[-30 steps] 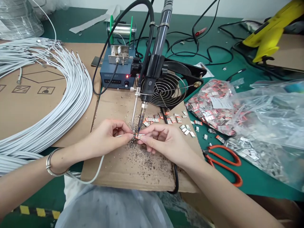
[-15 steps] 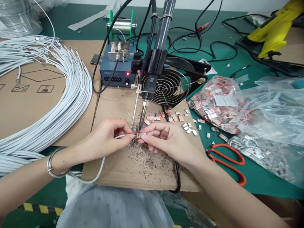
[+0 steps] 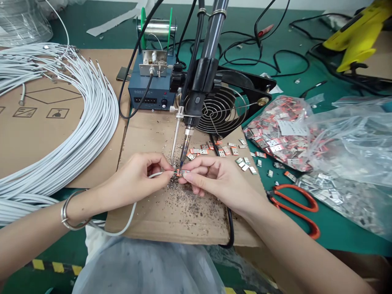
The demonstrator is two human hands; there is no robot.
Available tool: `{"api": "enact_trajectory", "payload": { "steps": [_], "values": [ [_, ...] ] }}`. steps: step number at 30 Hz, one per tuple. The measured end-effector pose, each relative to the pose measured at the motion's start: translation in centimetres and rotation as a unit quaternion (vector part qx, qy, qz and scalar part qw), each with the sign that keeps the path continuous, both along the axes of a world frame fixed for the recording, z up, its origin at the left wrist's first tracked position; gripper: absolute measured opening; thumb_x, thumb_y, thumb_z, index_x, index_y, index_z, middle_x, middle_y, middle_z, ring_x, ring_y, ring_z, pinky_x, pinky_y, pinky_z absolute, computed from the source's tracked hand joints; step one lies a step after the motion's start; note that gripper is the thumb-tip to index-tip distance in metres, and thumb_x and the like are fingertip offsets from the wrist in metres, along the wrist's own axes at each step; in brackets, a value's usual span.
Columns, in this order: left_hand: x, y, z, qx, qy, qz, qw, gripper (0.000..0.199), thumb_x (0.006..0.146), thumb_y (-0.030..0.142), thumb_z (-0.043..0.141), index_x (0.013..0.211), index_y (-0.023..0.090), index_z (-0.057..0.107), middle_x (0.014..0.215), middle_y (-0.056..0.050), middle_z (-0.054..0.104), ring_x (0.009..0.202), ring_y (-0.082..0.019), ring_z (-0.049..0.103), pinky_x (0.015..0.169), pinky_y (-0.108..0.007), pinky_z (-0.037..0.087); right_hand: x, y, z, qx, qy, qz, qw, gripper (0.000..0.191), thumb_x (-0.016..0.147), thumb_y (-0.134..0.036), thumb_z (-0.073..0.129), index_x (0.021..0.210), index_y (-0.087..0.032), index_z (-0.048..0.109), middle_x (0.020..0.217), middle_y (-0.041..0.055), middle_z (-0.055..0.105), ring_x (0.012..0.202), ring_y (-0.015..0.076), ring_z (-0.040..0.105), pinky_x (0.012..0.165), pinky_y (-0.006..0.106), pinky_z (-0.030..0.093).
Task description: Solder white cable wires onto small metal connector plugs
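My left hand (image 3: 150,173) is closed, thumb and fingertips pinching the end of a white cable (image 3: 131,216) that loops below the wrist. Facing it, my right hand (image 3: 211,175) pinches a small USB connector (image 3: 179,173) with an orange part. Cable end and connector meet under the tip of a soldering iron (image 3: 184,151), which is fixed in a stand and points down. Beside the iron, a thin metal feed tube (image 3: 175,143) curves in toward the same spot. Fingers partly hide the joint, so I cannot tell which wires touch.
Behind stand a blue solder feeder (image 3: 150,92) with a solder spool (image 3: 157,32) and a black fan (image 3: 219,110). At left lies a coil of white cables (image 3: 101,110). Right are loose connectors (image 3: 245,164), bagged connectors (image 3: 278,130) and orange-handled scissors (image 3: 295,200). Solder crumbs litter the cardboard (image 3: 147,224).
The red light on the solder feeder has gone out. Both hands hold nearly the same place, and the view has shifted slightly.
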State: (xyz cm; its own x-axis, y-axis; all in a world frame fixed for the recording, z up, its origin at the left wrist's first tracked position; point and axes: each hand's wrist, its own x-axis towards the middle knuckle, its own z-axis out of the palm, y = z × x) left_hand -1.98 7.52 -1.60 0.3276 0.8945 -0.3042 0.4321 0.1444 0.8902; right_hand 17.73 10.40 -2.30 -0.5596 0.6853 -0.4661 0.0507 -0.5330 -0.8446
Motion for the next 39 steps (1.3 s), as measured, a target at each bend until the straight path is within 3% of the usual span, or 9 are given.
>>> {"api": "enact_trajectory", "payload": {
  "steps": [39],
  "values": [
    [0.28, -0.15, 0.56, 0.011, 0.019, 0.019, 1.0, 0.018, 0.081, 0.029, 0.056, 0.075, 0.013, 0.063, 0.055, 0.002, 0.047, 0.051, -0.006, 0.035, 0.045, -0.016, 0.028, 0.08, 0.01, 0.27, 0.01, 0.016, -0.006, 1.0, 0.018, 0.071, -0.021, 0.071, 0.081, -0.011, 0.061, 0.072, 0.0061, 0.066, 0.049, 0.0047, 0.05, 0.046, 0.014, 0.042]
  ]
}}
